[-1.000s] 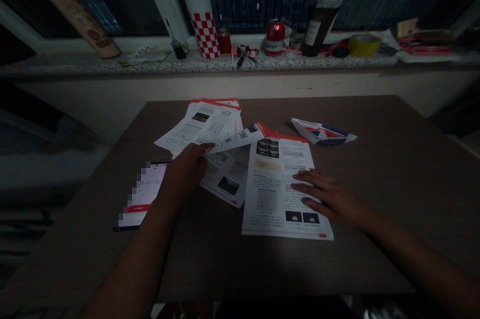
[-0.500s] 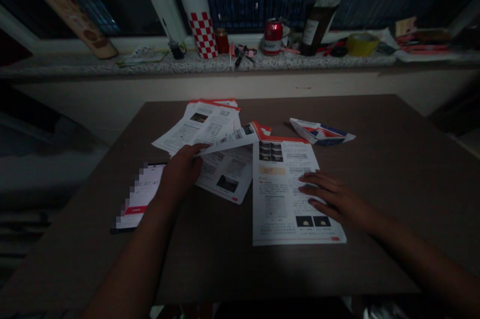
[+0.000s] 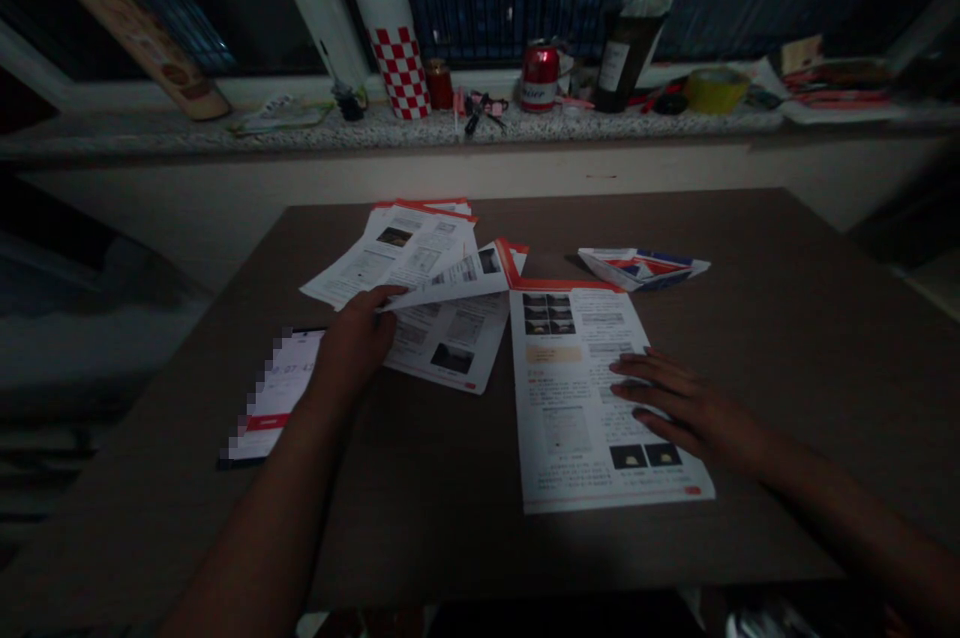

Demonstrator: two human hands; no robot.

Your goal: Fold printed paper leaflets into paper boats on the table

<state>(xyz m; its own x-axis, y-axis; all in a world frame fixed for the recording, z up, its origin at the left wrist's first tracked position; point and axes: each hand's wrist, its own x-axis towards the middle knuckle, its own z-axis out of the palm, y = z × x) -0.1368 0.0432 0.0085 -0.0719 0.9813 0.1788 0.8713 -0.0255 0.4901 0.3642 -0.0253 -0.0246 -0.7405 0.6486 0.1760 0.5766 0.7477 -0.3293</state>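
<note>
My left hand (image 3: 367,323) pinches the left edge of a raised printed page (image 3: 465,276), thumb beneath and fingers on top. Under that page another printed sheet (image 3: 459,343) lies on the table. My right hand (image 3: 686,403) rests with spread fingers on the right side of a printed page (image 3: 559,428) with a red top strip. The raised page and the one under my right hand meet near their red edges; whether they are one sheet I cannot tell. A folded paper boat (image 3: 641,268) sits beyond my right hand.
More printed sheets (image 3: 382,253) overlap at the back left of the brown table (image 3: 420,508). A phone (image 3: 274,408) lies by my left forearm. On the sill (image 3: 300,140) stand a checkered bottle (image 3: 403,68), a red can (image 3: 540,78), a dark bottle (image 3: 619,68) and yellow tape (image 3: 712,91).
The page under my right hand has slid toward me and to the right, turning slightly, and the hand has gone with it. My left hand still pinches its page, shifted slightly left.
</note>
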